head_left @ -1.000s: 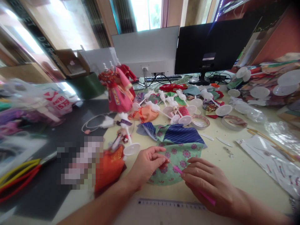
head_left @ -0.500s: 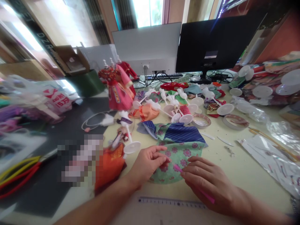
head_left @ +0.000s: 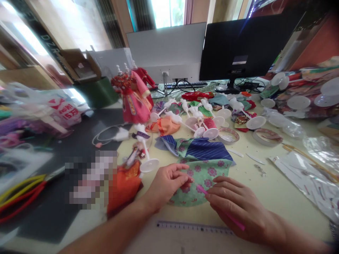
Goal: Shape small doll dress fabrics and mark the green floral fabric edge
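Observation:
My right hand (head_left: 235, 203) is closed around a slim pink pen-like stick (head_left: 201, 189). Its narrow tip points at my left hand (head_left: 169, 181), whose thumb and fingers are pinched together. A tiny reddish spot shows at those left fingertips, too small to name. Both hands are over a green cloth with purple flowers (head_left: 211, 171), rounded along its near edge. A blue striped piece (head_left: 209, 149) adjoins its far side. Close to my left forearm lies an orange doll-size garment (head_left: 125, 183).
A ruler (head_left: 194, 227) lies at the near edge. Tape rolls (head_left: 267, 137), white mannequin stands (head_left: 149, 165) and small garments crowd the far side. Red-and-yellow-handled scissors (head_left: 23, 192) lie left, a plastic packet (head_left: 304, 183) right. Two monitors (head_left: 238, 53) stand behind.
Both hands hold almost the same pose over the cloth. The view has shifted very slightly, and the pink stick's tip appears a little closer to my left fingertips.

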A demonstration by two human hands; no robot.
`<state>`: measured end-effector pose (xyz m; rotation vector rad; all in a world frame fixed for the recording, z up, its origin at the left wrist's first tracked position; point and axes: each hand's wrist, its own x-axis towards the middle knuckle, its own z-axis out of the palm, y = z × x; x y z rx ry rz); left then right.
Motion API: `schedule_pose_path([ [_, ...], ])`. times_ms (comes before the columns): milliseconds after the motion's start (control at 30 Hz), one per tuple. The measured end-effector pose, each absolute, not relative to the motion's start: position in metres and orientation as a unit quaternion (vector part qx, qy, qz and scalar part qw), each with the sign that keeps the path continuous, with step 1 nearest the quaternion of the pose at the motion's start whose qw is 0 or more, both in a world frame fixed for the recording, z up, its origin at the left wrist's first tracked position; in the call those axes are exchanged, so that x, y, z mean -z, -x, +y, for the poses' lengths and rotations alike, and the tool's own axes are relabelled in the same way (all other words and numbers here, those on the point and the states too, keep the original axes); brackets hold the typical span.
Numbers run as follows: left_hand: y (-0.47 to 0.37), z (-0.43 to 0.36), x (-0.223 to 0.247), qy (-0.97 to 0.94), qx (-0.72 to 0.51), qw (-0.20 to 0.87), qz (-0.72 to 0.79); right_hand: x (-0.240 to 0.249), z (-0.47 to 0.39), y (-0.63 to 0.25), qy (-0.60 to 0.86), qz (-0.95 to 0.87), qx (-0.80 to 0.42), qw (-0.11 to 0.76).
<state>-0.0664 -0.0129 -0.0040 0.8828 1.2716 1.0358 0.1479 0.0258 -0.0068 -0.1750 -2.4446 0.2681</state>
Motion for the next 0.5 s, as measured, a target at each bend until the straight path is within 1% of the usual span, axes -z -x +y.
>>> schedule_pose_path([
  [500, 0.0667, -0.0126, 0.0033, -0.385, -0.434, 0.597, 0.554, 0.0061, 0.0271, -0.1463, 0.064, -0.934, -0.104, 0.335],
])
